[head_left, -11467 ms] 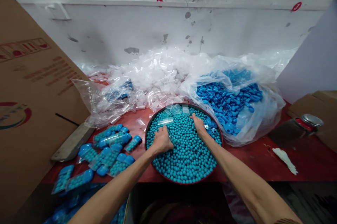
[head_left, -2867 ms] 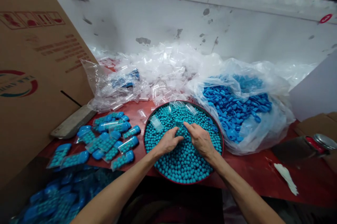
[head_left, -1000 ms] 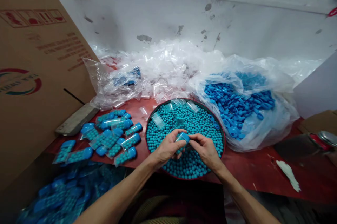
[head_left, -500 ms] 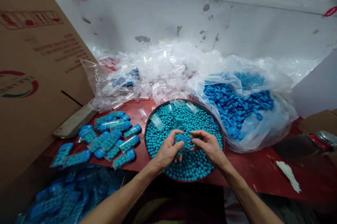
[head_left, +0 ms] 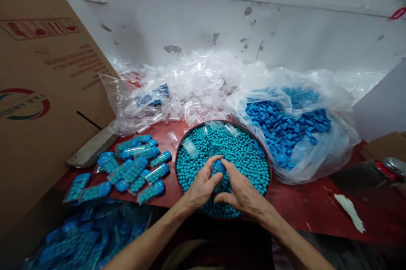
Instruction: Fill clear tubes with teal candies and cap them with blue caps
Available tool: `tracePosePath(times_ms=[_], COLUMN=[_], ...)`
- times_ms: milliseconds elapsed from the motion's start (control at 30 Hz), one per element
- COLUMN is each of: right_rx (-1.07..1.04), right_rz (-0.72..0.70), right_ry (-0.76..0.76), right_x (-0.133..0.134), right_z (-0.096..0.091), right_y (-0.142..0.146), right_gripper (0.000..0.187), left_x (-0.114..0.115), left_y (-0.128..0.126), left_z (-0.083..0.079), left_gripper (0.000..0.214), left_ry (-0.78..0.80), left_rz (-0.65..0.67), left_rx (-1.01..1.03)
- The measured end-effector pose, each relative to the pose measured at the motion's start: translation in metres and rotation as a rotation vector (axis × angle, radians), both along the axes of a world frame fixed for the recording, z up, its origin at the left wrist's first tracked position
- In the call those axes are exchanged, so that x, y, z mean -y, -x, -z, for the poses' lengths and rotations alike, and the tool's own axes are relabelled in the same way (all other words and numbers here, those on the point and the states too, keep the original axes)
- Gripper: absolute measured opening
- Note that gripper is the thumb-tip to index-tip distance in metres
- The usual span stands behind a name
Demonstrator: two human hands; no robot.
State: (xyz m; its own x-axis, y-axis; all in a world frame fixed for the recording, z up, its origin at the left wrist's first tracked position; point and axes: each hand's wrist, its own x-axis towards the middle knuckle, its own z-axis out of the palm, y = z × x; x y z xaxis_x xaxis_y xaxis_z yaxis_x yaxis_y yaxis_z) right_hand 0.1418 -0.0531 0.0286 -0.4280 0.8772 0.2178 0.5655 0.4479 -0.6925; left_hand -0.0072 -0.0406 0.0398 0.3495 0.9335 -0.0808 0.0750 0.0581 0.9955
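Over a round tray (head_left: 179, 182) of turquoise beads (head_left: 250, 164), my left hand (head_left: 203, 183) grips a small clear container with a blue end (head_left: 218, 167) between thumb and fingers. My right hand (head_left: 242, 189) curls around its other side, index fingertip at the blue end and thumb lower down. Much of the container is hidden by my fingers. Clear empty tubes (head_left: 190, 147) lie on the beads. Left of the tray, several bead-filled containers with blue ends (head_left: 133, 170) lie in a loose pile on the red table (head_left: 301, 202).
An open plastic bag of blue plastic parts (head_left: 285, 122) stands at the right. Clear tubes and plastic bags (head_left: 203, 79) heap along the white wall (head_left: 190, 20). A cardboard box (head_left: 47, 71) rises at left; more filled containers (head_left: 79, 236) lie below. A jar (head_left: 374, 172) stands far right.
My right hand has moved left to meet my left hand, and its fingers now close around the container. My left hand keeps its grip. The view has shifted slightly.
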Motion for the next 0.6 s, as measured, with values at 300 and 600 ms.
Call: tracePosePath(times_ms=[300,600], right_rx=[-0.025,0.023], right_rz=[0.068,0.054], right_ry=[-0.137,-0.004], right_x=[0.006,0.017], right_z=[-0.001,0.009], right_y=[0.016,0.019], right_gripper=[0.066,0.073], left_x=[0.006,0.008], left_y=[-0.002,0.001], left_z=[-0.003,-0.003], left_gripper=[0.021,0.021], left_ry=[-0.011,-0.119], left_rz=[-0.03,0.003], left_rx=[0.047,-0.3])
